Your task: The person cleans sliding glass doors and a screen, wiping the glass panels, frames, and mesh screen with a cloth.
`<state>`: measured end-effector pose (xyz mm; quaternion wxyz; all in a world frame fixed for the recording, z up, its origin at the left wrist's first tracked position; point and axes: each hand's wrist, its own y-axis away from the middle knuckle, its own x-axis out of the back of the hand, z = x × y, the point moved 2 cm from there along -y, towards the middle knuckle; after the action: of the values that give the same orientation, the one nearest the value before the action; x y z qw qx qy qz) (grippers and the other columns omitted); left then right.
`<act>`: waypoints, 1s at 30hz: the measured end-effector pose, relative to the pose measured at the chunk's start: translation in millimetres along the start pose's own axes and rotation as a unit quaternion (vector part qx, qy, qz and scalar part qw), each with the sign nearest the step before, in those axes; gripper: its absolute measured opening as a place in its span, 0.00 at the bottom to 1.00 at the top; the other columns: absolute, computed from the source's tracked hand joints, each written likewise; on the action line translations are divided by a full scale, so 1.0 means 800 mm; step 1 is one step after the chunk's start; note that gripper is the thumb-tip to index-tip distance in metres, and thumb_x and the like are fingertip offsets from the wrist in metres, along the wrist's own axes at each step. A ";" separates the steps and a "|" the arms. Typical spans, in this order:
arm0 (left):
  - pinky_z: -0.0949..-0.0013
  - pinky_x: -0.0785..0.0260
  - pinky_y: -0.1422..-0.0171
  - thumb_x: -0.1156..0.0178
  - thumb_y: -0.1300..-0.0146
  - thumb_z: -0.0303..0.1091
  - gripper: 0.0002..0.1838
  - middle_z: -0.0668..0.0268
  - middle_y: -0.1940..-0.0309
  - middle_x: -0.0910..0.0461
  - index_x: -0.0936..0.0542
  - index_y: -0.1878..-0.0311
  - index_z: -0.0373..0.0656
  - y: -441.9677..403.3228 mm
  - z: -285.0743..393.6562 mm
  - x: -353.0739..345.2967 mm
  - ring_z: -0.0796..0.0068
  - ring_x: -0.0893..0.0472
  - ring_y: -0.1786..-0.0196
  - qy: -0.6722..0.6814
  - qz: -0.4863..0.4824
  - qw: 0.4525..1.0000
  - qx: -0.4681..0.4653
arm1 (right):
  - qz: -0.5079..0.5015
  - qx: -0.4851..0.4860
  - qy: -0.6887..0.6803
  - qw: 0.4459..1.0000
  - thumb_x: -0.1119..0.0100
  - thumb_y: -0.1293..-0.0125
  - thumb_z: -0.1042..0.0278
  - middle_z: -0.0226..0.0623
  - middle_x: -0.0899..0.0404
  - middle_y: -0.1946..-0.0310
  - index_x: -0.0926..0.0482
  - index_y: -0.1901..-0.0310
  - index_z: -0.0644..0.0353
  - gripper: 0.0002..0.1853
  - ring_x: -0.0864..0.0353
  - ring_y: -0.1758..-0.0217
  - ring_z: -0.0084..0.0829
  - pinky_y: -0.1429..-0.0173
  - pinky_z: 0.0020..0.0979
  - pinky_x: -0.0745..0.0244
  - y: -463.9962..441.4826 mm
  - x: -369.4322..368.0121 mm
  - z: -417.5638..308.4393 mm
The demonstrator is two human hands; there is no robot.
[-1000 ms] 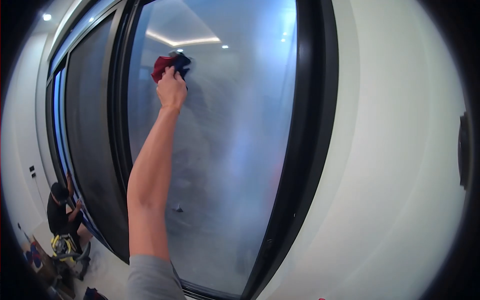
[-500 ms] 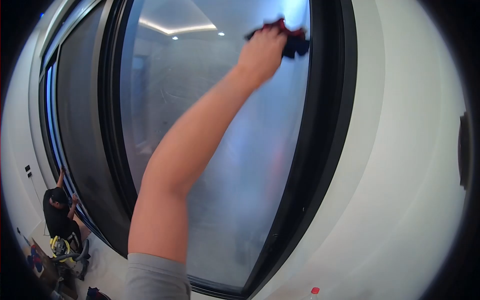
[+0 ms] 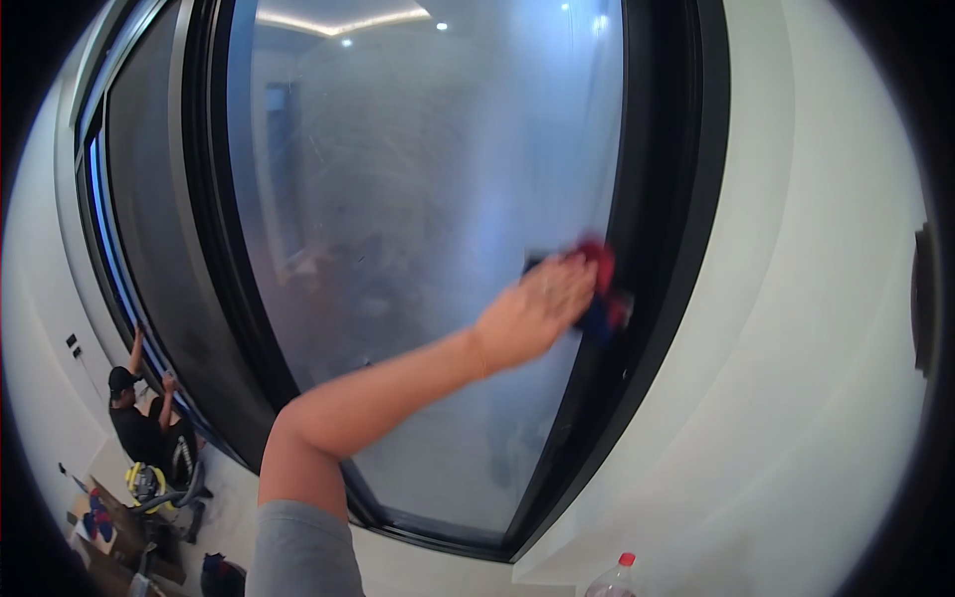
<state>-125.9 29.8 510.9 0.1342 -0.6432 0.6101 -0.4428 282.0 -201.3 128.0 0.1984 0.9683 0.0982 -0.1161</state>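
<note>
My left hand (image 3: 542,303) is closed on a red and dark blue cloth (image 3: 595,269), blurred by motion. The cloth lies at the right edge of a large glass pane (image 3: 398,199), where the glass meets its black frame (image 3: 662,199). The back of the hand faces me, and the forearm reaches across the lower part of the glass from the left. Hazy patches and faint streaks show on the pane, along with reflected ceiling lights. My right hand is out of view.
At the lower left, a person in black with a cap (image 3: 139,423) crouches by another window frame, beside a yellow and black machine (image 3: 147,485) and boxes (image 3: 114,537). A red-capped bottle (image 3: 615,577) stands at the bottom, near a white wall (image 3: 796,348).
My left hand has moved the cloth from the pane's upper left across to the upper right, then down along the right edge. More of the bottle has come into view.
</note>
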 end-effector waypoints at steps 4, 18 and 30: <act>0.58 0.30 0.23 0.39 0.39 0.31 0.20 0.60 0.44 0.16 0.14 0.44 0.40 0.169 0.000 -0.018 0.64 0.19 0.38 0.082 -0.147 0.984 -0.056 | -0.019 0.015 0.059 0.998 0.17 0.50 0.76 0.44 0.19 0.57 0.33 0.40 0.65 0.39 0.15 0.62 0.35 0.58 0.38 0.12 -0.031 -0.025 -0.021; 0.54 0.34 0.24 0.47 0.23 0.30 0.22 0.41 0.28 0.30 0.27 0.31 0.29 0.228 -0.399 0.063 0.41 0.29 0.26 -0.220 0.284 0.809 0.466 | -0.150 0.043 0.061 0.986 0.17 0.48 0.72 0.31 0.22 0.67 0.23 0.55 0.63 0.23 0.22 0.69 0.26 0.67 0.31 0.24 -0.221 -0.123 -0.052; 0.59 0.28 0.34 0.46 0.32 0.25 0.23 0.44 0.46 0.15 0.21 0.35 0.29 0.473 -0.259 -0.089 0.49 0.15 0.41 -0.168 0.333 0.586 0.719 | -0.162 0.067 0.133 0.975 0.20 0.43 0.69 0.30 0.23 0.68 0.22 0.57 0.62 0.18 0.23 0.69 0.25 0.66 0.28 0.27 -0.336 -0.183 -0.121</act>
<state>-520.0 87.8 331.1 0.7915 -0.1515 0.2310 -0.5451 96.7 59.2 156.3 0.0969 0.9573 0.2713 -0.0231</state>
